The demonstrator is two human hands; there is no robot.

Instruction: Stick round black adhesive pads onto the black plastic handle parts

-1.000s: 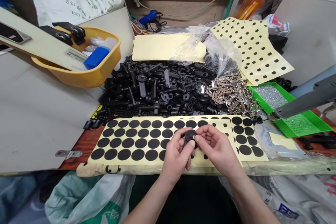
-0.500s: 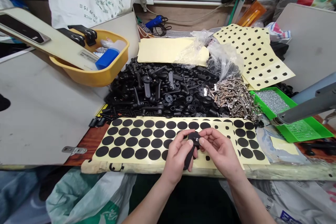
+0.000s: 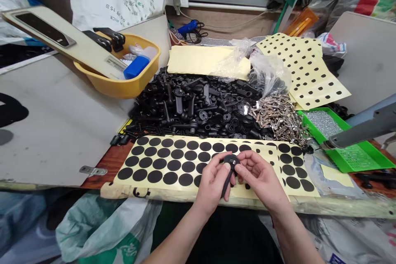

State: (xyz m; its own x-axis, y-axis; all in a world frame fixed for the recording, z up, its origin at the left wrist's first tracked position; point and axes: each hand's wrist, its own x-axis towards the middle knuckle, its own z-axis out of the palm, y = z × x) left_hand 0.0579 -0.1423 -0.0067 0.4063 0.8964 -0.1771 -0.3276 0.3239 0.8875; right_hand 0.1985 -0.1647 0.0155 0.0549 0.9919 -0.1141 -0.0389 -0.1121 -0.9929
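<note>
Between my two hands is a black plastic crank handle [image 3: 228,181], its round end up and its arm slanting down to the left. A small shiny metal piece [image 3: 233,161] shows on the round end. My left hand [image 3: 215,181] is closed around the handle, thumb on its face. My right hand [image 3: 258,177] pinches the right edge of the round end with thumb and fingers. Below both hands lies a cream sheet of round black stickers [image 3: 167,164], partly covered by them.
Behind the sheet is a heap of black plastic parts [image 3: 192,107], with a pile of metal clips [image 3: 280,117] at its right. A green tray [image 3: 365,159] holds small silvery pieces under a grey metal arm [image 3: 361,130]. A yellow basket [image 3: 123,88] sits at left.
The view has shifted slightly, so the surroundings appear a little further right. The handle has turned slightly in my hands, its arm now looking narrower. Both hands keep their hold.
</note>
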